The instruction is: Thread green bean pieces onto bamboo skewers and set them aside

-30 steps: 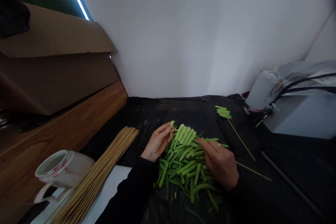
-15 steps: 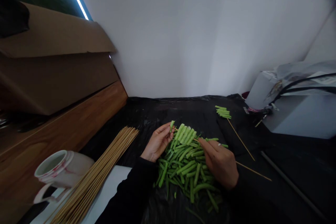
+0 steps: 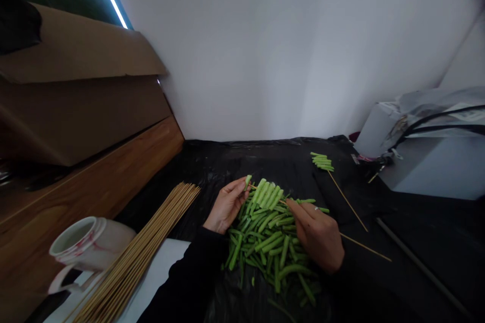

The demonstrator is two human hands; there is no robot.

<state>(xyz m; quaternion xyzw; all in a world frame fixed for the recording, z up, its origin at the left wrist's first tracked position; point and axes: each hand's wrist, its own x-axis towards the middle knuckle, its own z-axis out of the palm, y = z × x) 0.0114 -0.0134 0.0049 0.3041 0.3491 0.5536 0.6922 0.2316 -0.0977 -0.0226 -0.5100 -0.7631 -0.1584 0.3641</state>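
Observation:
Between the fingertips of my left hand (image 3: 228, 204) is a short green bean piece (image 3: 247, 181), held at the tip of a bamboo skewer (image 3: 366, 247). My right hand (image 3: 319, 234) is closed around that skewer, whose blunt end sticks out to the right. Several bean pieces (image 3: 267, 195) sit side by side on the skewer between my hands. Below them lies a heap of cut green beans (image 3: 271, 242). Farther back on the right, a finished-looking skewer of beans (image 3: 323, 162) rests on the black plastic sheet (image 3: 227, 159).
A bundle of bamboo skewers (image 3: 146, 247) leans across a white mug (image 3: 94, 242) lying tilted at left. Behind it stand a wooden board (image 3: 151, 154) and a cardboard box (image 3: 83, 106). A dark rod (image 3: 420, 267) and a grey box (image 3: 435, 166) with cables are at right.
Almost nothing differs. The bean piece in my left fingers has tilted very slightly at the skewer's tip; my right hand stays where it was.

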